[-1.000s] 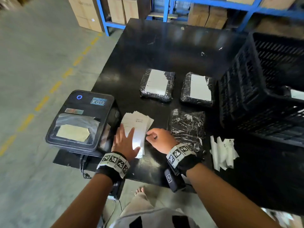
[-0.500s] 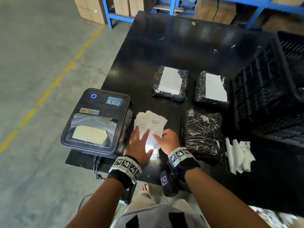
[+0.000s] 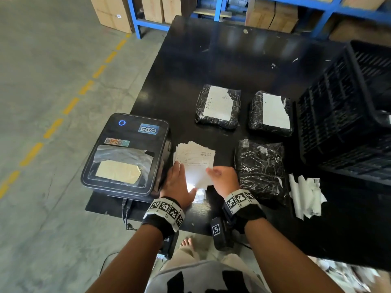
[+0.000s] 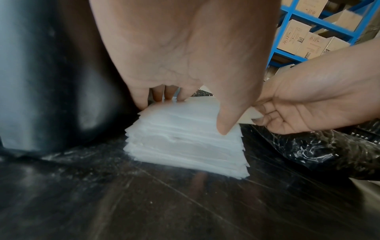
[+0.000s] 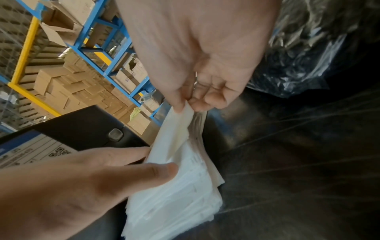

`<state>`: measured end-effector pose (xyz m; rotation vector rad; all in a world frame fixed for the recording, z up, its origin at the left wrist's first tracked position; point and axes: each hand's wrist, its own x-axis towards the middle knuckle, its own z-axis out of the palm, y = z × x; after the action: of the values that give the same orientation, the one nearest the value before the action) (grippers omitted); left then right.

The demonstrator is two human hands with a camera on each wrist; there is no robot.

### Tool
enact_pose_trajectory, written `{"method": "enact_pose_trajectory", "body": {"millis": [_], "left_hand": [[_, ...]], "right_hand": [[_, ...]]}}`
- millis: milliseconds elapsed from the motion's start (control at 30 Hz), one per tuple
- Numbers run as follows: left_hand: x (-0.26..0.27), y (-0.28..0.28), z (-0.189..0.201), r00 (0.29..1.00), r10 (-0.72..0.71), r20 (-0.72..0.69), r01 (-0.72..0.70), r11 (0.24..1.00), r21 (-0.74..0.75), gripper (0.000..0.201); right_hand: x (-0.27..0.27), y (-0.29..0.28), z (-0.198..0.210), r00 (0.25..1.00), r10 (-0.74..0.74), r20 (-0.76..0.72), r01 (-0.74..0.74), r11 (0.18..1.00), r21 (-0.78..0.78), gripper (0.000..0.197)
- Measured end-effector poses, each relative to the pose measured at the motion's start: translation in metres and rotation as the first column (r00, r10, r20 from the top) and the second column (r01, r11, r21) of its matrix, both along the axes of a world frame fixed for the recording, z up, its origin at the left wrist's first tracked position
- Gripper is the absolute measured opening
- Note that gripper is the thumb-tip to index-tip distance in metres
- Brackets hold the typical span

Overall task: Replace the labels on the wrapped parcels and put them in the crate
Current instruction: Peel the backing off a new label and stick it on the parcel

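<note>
A stack of white labels (image 3: 194, 159) (image 4: 185, 141) (image 5: 176, 191) lies on the black table beside the printer. My left hand (image 3: 179, 185) (image 5: 86, 181) lies flat on the stack, fingers straight, pressing it down. My right hand (image 3: 224, 178) (image 4: 298, 107) (image 5: 189, 104) pinches the right edge of the top label (image 5: 176, 129) and lifts it off the stack. Right of the stack lies a black wrapped parcel (image 3: 260, 170) without a label. Two more wrapped parcels (image 3: 218, 106) (image 3: 270, 113) with white labels lie farther back. The black crate (image 3: 342, 106) stands at the right.
A black label printer (image 3: 124, 153) sits at the table's left edge next to my left hand. Peeled white strips of label paper (image 3: 304, 195) lie right of the near parcel. Blue shelving with cardboard boxes (image 3: 270, 15) stands behind the table.
My right hand has raised the edge of the top label from the stack while the left hand stays pressed on it. The head view has shifted slightly.
</note>
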<state>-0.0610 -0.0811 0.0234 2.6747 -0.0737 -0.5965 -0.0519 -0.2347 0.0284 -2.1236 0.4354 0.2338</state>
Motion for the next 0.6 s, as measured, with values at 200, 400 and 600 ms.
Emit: {"method": "enact_pose_trajectory", "body": {"millis": [200, 400, 600], "left_hand": [[0.000, -0.003, 0.000, 1.000, 0.014, -0.023, -0.013, 0.999, 0.036, 0.094], [0.000, -0.009, 0.004, 0.999, 0.026, -0.041, -0.021, 0.994, 0.110, 0.099], [0.015, -0.016, 0.040, 0.998, 0.030, 0.056, -0.032, 0.999, 0.023, 0.059]], "right_hand": [[-0.005, -0.013, 0.011, 0.994, -0.103, 0.035, 0.102, 0.994, 0.029, 0.018], [-0.013, -0.036, 0.026, 0.994, -0.062, 0.092, 0.057, 0.997, 0.051, 0.024], [-0.022, -0.078, 0.057, 0.987, -0.078, 0.140, 0.062, 0.992, 0.110, 0.017]]}}
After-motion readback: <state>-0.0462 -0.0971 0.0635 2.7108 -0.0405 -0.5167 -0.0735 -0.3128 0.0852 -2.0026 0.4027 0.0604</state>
